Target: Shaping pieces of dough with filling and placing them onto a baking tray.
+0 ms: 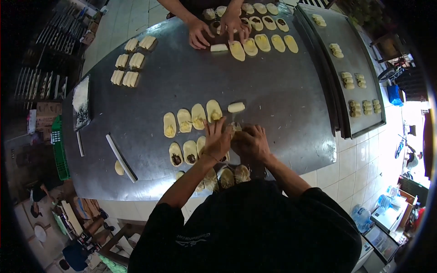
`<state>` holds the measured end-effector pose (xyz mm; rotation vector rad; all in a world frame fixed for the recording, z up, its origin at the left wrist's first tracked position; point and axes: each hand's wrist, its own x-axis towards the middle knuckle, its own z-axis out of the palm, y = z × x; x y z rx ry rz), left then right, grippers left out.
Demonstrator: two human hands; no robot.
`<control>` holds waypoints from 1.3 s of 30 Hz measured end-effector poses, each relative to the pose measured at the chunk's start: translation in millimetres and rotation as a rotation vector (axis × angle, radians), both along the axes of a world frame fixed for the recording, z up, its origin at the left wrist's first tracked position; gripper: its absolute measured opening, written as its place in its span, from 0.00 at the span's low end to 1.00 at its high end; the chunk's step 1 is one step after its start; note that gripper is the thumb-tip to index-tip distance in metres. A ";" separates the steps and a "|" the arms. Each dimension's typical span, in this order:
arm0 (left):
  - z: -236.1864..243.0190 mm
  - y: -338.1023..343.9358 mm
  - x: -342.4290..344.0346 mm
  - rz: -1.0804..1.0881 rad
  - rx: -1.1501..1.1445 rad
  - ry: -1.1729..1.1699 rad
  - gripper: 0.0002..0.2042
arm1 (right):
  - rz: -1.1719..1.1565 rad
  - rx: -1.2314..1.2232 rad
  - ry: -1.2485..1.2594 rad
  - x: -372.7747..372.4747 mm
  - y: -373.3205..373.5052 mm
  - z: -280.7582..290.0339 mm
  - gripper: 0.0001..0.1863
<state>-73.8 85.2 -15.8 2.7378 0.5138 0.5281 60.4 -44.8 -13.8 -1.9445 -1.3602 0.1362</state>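
Between my hands is a pale piece of dough (235,128) with fine shreds on it, partly hidden by the fingers. My right hand (253,142) is closed on it with curled fingers. My left hand (216,142) has its thumb side against the same piece, while its other fingers extend over the row of flat dough ovals. Yellow filling tops an oval (214,110) just beyond my left fingertips. Nearer me, another row has dark filling, including an oval (176,154) left of my forearm. A rolled piece of dough (236,107) lies beyond my right hand.
Across the metal table (273,86), another person's hands (231,23) work among similar ovals. Grouped dough rolls (136,60) sit at the far left, near a tray of white shreds (81,102). A white rolling pin (121,157) lies left; a baking tray (364,93) stands right.
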 end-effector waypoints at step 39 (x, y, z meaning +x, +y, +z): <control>21.1 24.0 56.4 0.216 -0.624 -0.034 0.38 | -0.044 0.145 0.132 31.6 52.3 13.2 0.22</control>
